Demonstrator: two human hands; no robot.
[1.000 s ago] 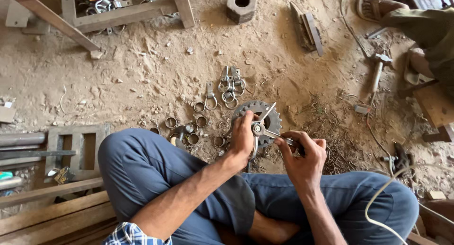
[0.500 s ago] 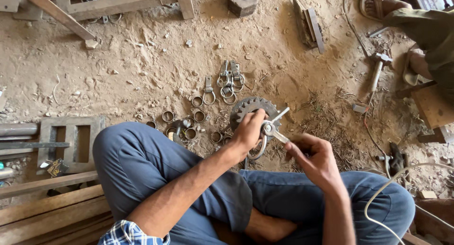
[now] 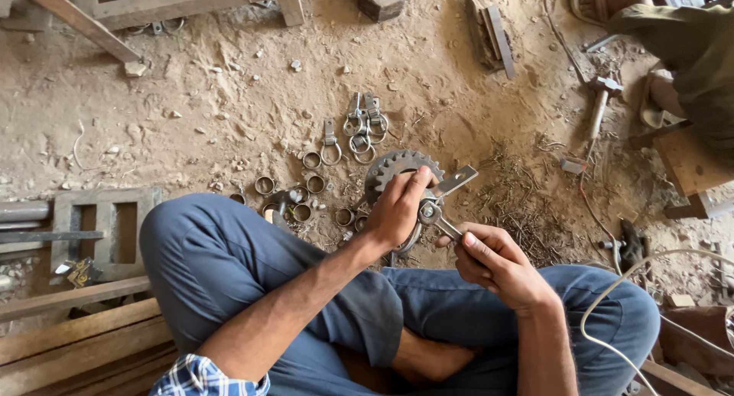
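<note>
The left hand (image 3: 397, 209) lies curled over the near rim of a toothed sprocket (image 3: 397, 168), fingers pressed together on the metal and the thumb up along its face, pinning it against the sandy floor (image 3: 191, 121). Just beside it, the right hand (image 3: 497, 262) is closed in a fist around the handle of a wrench (image 3: 437, 219), whose head sits at a bolt near the sprocket's centre. A flat metal bar (image 3: 455, 182) juts from that same spot up and to the right, its free end clear of everything.

The sprocket rests right in front of the person's crossed legs, its far teeth open to bare sand. To its left, close by, small steel rings (image 3: 302, 201) lie scattered, and just beyond its top edge sits a cluster of ring clamps (image 3: 359, 124). A patch of metal shavings (image 3: 527, 228) spreads to the right, with a hammer (image 3: 598, 105) farther off and another person's sandalled foot (image 3: 604, 2) at the top corner. A white cable (image 3: 612, 297) loops over the right knee. Wooden planks (image 3: 69, 335) hem in the left side.
</note>
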